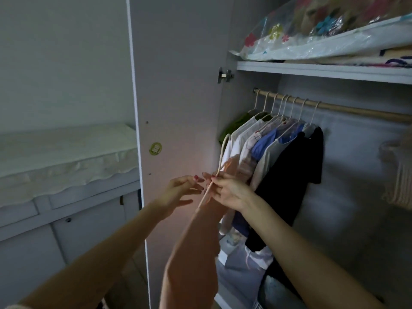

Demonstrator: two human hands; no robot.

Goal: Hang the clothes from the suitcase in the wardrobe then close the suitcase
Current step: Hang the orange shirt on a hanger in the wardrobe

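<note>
Hanging step in progress: right hand [227, 192] is pinching the cream wire hanger [219, 166] carrying a peach fabric garment [196, 241]; left hand [178, 192] is hovering alongside, grip relaxed apart. Next move, likely: lifting the hook onto the wooden wardrobe rail [356, 111]. Suitcase unseen.

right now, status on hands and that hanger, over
Right hand grips the hanger, peach garment draped below. Left hand open beside it, fingertips near the hanger. Hook not yet on the rail. Hung clothes crowd the rail's left end.
</note>
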